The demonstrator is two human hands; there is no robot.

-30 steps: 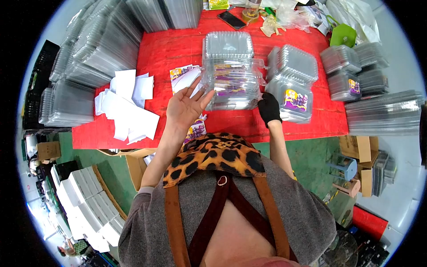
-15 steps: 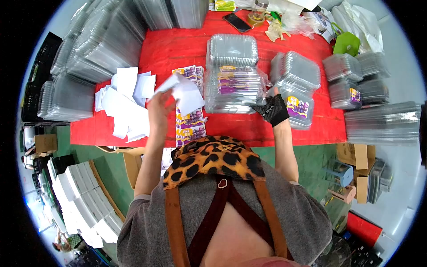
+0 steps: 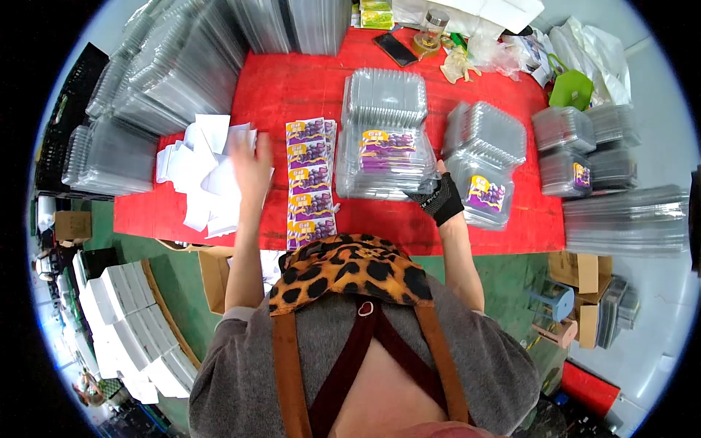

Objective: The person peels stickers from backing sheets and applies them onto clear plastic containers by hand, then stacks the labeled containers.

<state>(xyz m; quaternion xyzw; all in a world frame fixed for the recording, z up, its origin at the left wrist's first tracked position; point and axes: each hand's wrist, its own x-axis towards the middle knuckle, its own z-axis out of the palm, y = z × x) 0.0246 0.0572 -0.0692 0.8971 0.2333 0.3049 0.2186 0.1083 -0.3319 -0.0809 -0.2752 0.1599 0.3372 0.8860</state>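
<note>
Two hands are well apart over the near half of the red table [image 3: 380, 219]. Taking twelve o'clock as straight away from the person, the gloved right hand [image 3: 439, 198] lies at about one from the chest, the bare left hand [image 3: 250, 164] at about eleven. The right hand's fingers meet the near right corner of the box stack [image 3: 358, 174], thumb up along its side; whether they grip cannot be told. The left hand is blurred over the right side of the paper heap [image 3: 196, 182], and whether it pinches a sheet cannot be told.

Between the hands lie the label strips [image 3: 309, 179], long axis running twelve to six, at three from the left hand, which is the nearer one. Just past them is the box stack, its long side running nine to three, at ten from the right hand, much the nearer hand to it. Its top bears a purple and yellow label [image 3: 387, 148]. At two to three from the right hand lies a labelled box [image 3: 478, 212].

Farther off, a clear stack [image 3: 385, 98] stands at twelve from the box stack, and a phone [image 3: 395, 49] lies beyond it.
</note>
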